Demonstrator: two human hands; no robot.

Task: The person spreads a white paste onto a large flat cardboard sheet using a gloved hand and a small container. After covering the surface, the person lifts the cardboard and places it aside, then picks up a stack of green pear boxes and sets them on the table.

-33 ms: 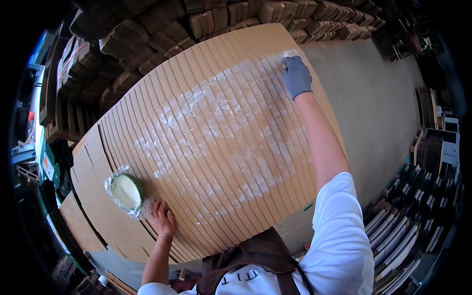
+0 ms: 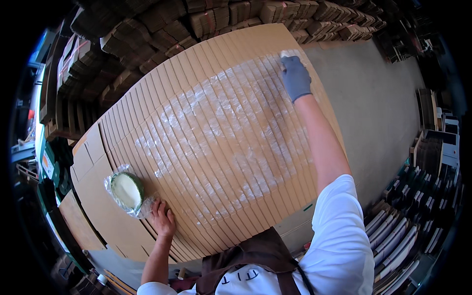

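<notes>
A wide fan of overlapping brown cardboard sheets (image 2: 206, 98) lies in front of me, its middle smeared with streaks of white paste (image 2: 221, 132). My right hand (image 2: 296, 77), in a grey glove, reaches to the far right end of the streaks. It is closed on a small white applicator (image 2: 284, 53), which is pressed to the cardboard. My bare left hand (image 2: 162, 219) rests flat on the near edge of the sheets, fingers apart. It lies just beside a green bowl of white paste (image 2: 127, 191) that sits in clear plastic film.
Stacks of folded cardboard boxes (image 2: 162, 29) rise beyond the far edge and along the left. A grey floor (image 2: 383, 113) runs to the right. Upright flat dark packs (image 2: 408, 221) stand at the lower right. I wear a brown apron.
</notes>
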